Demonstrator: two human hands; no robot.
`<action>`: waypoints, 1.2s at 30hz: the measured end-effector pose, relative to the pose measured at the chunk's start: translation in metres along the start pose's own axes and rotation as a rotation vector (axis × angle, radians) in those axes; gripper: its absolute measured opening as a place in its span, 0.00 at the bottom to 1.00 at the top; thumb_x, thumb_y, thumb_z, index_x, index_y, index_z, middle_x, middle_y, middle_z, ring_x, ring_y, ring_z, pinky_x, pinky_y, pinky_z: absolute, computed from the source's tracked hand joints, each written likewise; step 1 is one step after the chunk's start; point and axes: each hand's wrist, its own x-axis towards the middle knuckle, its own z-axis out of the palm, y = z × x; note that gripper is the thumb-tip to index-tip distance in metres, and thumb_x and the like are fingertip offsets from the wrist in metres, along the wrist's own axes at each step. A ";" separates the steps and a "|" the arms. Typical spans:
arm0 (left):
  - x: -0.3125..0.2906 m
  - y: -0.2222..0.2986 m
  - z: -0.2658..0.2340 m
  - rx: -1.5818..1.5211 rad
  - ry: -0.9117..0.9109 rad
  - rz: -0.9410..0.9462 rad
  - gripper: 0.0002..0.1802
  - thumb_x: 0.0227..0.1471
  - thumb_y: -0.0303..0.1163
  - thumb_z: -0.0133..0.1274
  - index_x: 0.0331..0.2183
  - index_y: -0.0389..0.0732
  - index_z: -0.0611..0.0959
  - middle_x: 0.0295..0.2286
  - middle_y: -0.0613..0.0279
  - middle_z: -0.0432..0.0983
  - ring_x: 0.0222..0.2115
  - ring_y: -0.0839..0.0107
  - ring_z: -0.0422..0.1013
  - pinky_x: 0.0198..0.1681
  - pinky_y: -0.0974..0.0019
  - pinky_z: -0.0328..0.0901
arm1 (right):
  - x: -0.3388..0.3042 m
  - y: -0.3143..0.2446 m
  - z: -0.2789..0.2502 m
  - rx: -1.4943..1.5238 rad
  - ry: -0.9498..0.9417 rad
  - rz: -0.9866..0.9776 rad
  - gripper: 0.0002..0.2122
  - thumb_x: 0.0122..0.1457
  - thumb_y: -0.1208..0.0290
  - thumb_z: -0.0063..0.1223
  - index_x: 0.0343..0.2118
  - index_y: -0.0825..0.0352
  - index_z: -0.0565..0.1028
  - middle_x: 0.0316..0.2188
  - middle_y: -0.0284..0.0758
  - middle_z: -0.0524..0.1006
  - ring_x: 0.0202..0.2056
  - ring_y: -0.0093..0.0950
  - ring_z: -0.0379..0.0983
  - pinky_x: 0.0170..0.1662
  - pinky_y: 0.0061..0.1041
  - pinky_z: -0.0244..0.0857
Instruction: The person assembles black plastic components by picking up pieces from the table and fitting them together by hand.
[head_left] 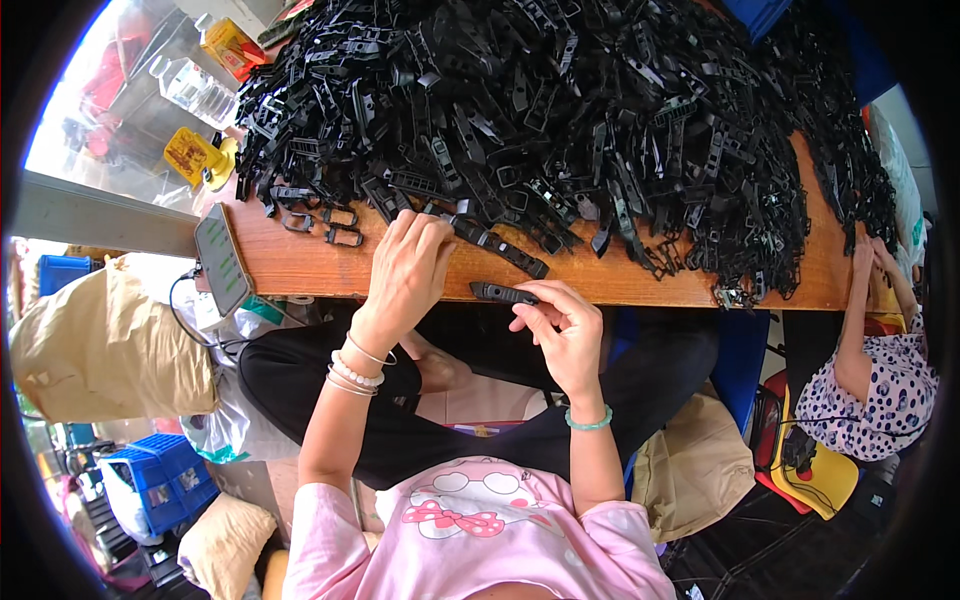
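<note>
Currently, mid-frame, the right hand (pixel 570 330) pinches a black clip (pixel 502 293). Further left, the left hand (pixel 408 262) curls by a longer strip (pixel 505 250), its grip unclear.

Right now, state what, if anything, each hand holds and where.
Right hand: a slim black plastic part, pinched at its right end. Left hand: cannot tell; its grip is hidden.

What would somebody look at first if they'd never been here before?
Probably the huge heap of black parts, which covers most of the wooden table. Next might be the two hands at its near side: the right hand holds one black piece, and the left hand is by the heap's edge. The bright blue crate at lower left stands out too.
</note>
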 end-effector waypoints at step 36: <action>-0.038 0.071 -0.023 -0.841 -0.389 -0.658 0.25 0.47 0.25 0.60 0.46 0.28 0.73 0.28 0.58 0.79 0.27 0.82 0.73 0.30 0.77 0.68 | -0.031 0.003 0.004 0.054 0.070 -0.138 0.09 0.51 0.80 0.59 0.36 0.75 0.76 0.30 0.38 0.77 0.28 0.23 0.75 0.29 0.18 0.69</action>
